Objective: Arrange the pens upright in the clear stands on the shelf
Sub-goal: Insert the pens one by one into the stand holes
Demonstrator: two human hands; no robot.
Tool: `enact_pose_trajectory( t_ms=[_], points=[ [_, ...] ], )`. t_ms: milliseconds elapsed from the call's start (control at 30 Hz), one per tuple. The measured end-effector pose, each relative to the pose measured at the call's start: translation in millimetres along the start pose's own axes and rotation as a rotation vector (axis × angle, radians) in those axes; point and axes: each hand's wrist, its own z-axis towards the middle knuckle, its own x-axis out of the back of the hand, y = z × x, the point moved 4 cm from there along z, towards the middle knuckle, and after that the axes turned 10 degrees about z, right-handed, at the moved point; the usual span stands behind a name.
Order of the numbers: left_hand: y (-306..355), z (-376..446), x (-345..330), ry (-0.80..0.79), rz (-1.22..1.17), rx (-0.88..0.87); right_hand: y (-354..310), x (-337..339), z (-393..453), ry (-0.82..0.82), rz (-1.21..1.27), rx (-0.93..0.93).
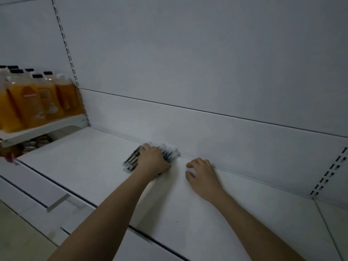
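Pens: a bundle (pixel 134 160) lying flat at the back of the white shelf (pixel 94 157), against the rear panel; no clear stand can be made out.
Left hand (pixel 153 160): grip curled over the bundle.
Right hand (pixel 202 175): fingers loosely spread — holding nothing.
Risk: a one-handed lift could let pens slip and scatter.

A pale grey-white panelled back wall (pixel 188 53) fills most of the view, crossed by a thin dark horizontal seam and dimly, evenly lit. Slotted metal upright strips (pixel 65 44) run down it at the left, and another shows at the right edge. A flat white metal shelf (pixel 94 157) meets the wall's foot. At the left, a higher white shelf (pixel 43 129) carries orange-filled plastic bottles with black caps (pixel 28 98). Pale floor (pixel 17 238) shows at the lower left.
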Motion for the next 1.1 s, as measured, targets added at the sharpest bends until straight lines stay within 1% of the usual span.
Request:
enact_pose_trajectory(
  t_ms=[100, 167, 233, 300, 367, 467, 533, 567, 600, 700, 767, 800, 867, 967, 1100],
  points=[
    [-2.0, 8.1, 5.8, -0.031, 0.09, -0.06, -0.3, 0.2, 0.0, 0.003, 0.015, -0.009],
    [-1.5, 9.5, 8.9, -0.065, 0.063, -0.121, -1.9, 0.2, -0.3, 0.007, 0.028, -0.028],
    [0.6, 7.4, 11.8, -0.112, 0.022, -0.174, -4.2, 0.0, -0.2, 0.031, 0.062, -0.077],
    [5.4, 2.2, 14.3, -0.124, 0.039, -0.241, -7.1, 0.9, -0.8, 0.065, 0.113, -0.167],
    [10.9, -5.2, 14.5, -0.075, 0.052, -0.3, -11.9, 2.4, -2.1, 0.128, 0.2, -0.263],
    [16.1, -17.5, 10.4, 0.002, 0.013, -0.378, -27.8, 5.7, -5.5, 0.298, 0.441, -0.408],
    [20.0, -25.3, 6.3, -0.005, -0.091, -0.413, -41.4, 8.1, -5.7, 0.375, 0.689, -0.461],
    [21.7, -29.5, 5.2, -0.011, -0.181, -0.419, -49.8, 11.0, -5.6, 0.399, 0.8, -0.452],
    [22.9, -33.2, 5.3, -0.005, -0.298, -0.416, -59.5, 17.1, -5.7, 0.423, 0.853, -0.422],
    [26.3, -41.8, 4.3, 0.031, -0.742, -0.43, -88.8, 43.2, -6.8, 0.496, 0.814, -0.291],
    [29.3, -48.1, -0.2, 0.024, -1.024, -0.492, -105.4, 52.6, -7.4, 0.466, 0.781, -0.236],
    [30.4, -51.7, -2.2, 0.022, -1.123, -0.523, -112.7, 54.0, -8.7, 0.429, 0.751, -0.216],
    [32.7, -56.8, -8.6, 0.011, -1.223, -0.577, -118.4, 54.5, -12.5, 0.378, 0.698, -0.202],
    [36.5, -62.4, -20.6, -0.04, -1.24, -0.595, -112.6, 55.8, -23.1, 0.366, 0.655, -0.243],
    [45.7, -77.0, -18.4, -0.142, -1.269, -0.609, -108.3, 70.5, -43.0, 0.295, 0.618, -0.339]
  ],
)
